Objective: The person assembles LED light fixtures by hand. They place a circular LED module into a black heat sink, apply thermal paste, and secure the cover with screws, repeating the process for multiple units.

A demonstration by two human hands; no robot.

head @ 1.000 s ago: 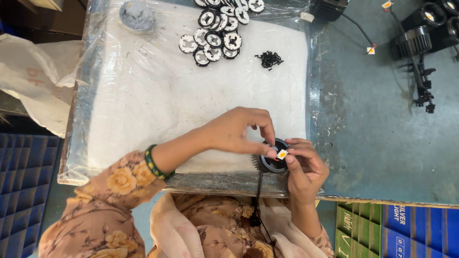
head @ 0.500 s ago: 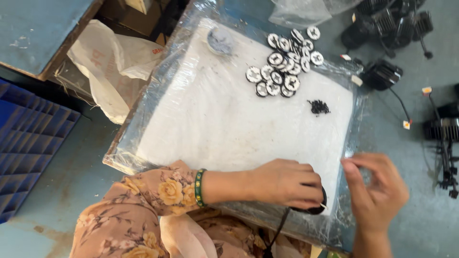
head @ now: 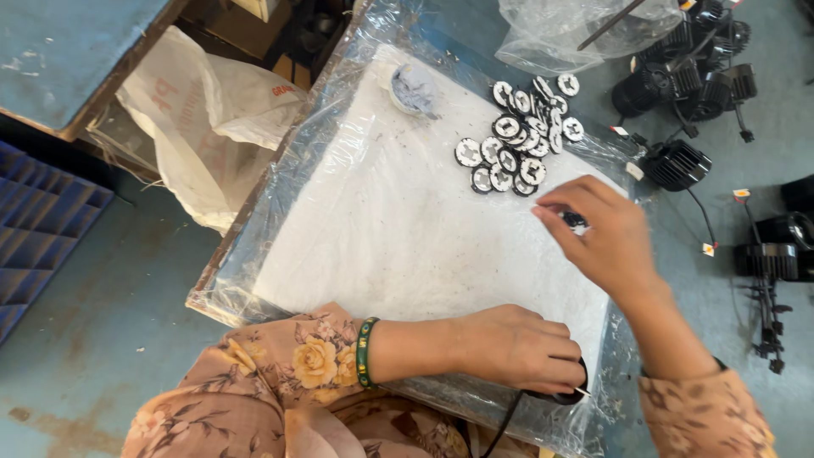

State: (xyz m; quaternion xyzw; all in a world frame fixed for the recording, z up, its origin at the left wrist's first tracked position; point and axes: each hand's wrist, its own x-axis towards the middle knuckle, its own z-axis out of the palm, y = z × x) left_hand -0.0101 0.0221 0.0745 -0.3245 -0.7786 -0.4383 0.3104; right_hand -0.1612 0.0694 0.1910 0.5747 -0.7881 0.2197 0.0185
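- The left hand [head: 517,348] lies palm down at the near edge of a white padded board wrapped in clear, crinkled plastic film [head: 398,220]. Its fingers are curled closed over a small round black part with a dark cord [head: 560,392], pinning it to the board; only the part's rim and a thin pale wire end peek out past the fingertips.
- The right hand [head: 606,237] is raised above the board's right side. Its thumb and fingertips are drawn together at a little heap of tiny black pieces [head: 575,222]; whether they actually pinch one cannot be told.
- Judging by looks, the black part is small, rigid and light, with a ribbed rim best gripped at the sides. Its cord is limp and could snag. The tiny pieces seem loose and easy to scatter, suited to a fingertip pinch.
- Farther back on the board sits a cluster of flat round discs, black-rimmed with white faces [head: 517,140], overlapping one another, and a small grey round dish [head: 413,87].
- Right of the board, on a blue-grey tabletop [head: 738,339], lie several black finned lamp housings with trailing wires [head: 678,165].
- A green beaded bracelet [head: 366,352] circles the left wrist below a floral sleeve.
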